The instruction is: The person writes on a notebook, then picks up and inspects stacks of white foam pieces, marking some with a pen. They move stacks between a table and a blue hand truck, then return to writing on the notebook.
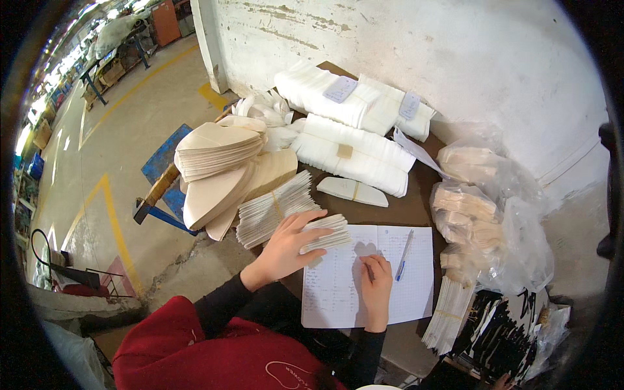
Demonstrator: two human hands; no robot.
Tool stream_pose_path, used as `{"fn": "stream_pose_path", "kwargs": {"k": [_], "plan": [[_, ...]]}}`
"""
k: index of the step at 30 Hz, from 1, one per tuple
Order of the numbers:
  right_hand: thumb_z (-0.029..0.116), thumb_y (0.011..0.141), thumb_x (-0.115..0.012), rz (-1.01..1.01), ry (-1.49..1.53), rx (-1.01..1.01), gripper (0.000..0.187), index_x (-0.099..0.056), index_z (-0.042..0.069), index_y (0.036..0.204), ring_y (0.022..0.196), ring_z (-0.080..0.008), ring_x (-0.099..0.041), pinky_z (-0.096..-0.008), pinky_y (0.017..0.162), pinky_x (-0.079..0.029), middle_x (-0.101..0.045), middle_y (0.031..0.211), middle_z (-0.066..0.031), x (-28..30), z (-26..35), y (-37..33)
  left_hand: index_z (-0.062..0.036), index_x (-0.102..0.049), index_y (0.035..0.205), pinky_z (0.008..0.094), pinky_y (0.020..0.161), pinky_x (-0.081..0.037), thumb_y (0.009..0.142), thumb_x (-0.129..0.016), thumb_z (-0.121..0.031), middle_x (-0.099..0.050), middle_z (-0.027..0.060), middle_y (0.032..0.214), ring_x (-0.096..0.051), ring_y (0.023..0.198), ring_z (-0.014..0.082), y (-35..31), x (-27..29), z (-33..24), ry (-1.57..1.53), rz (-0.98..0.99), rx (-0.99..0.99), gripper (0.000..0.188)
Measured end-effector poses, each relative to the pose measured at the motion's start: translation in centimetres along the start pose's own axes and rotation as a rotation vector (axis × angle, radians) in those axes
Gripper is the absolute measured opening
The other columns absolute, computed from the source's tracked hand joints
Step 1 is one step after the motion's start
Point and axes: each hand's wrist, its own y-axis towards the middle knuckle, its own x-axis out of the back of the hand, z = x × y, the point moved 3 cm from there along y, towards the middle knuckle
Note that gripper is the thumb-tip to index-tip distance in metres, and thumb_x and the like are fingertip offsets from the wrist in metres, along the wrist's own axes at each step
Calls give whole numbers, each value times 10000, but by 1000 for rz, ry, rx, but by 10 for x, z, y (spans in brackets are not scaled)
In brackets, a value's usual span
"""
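Observation:
My left hand (286, 250) grips a small stack of thin white strips (333, 233), its fingers and thumb around the near end. The stack lies by the upper left edge of an open notebook (338, 305), whose left page carries handwriting. Over the middle of the notebook is my right hand (377, 289), fingers curled together; whether the dark spot at the fingertips is a held thing or shadow is unclear. A pen (403, 257) lies on the right page. Beyond my left hand sits a larger banded bundle of white strips (276, 207).
Cream curved pieces (218, 159) are piled at the table's left. White bundles (354, 149) with paper tags stand by the wall, a flat banded bundle (353, 192) before them. Plastic bags of beige pieces (478, 208), banded strips (448, 315) and black pieces (504, 328) are on the right.

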Motion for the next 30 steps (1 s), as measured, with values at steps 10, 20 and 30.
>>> {"fn": "stream_pose_path", "kwargs": {"k": [10,20,30], "plan": [[15,851,-604,-415,-138,-18,219,-637,22,1067,981,-329,-559,-386,864,-453,-596,1030,-160,35,-8,13,-63,-604,1179,403,975,-442,862,-657,-139,-616,114,1191,-572,1111,309,5,-37,-31,-310,301,-154,330],[58,909,-558,-75,-54,-245,267,-625,24,1164,807,-227,-580,-326,750,-460,-629,925,-114,71,-65,43,-94,-621,1147,415,942,-454,877,-614,-177,-625,78,1154,-579,1073,286,-45,-127,-41,-352,546,-355,282],[288,961,-565,-306,885,-147,251,-549,39,939,693,-97,-418,-258,647,-353,-432,729,16,71,-95,5,-101,-597,1178,406,894,-463,870,-615,-161,-568,61,1260,-588,1016,283,-23,-137,-26,-202,410,-346,315]]}}
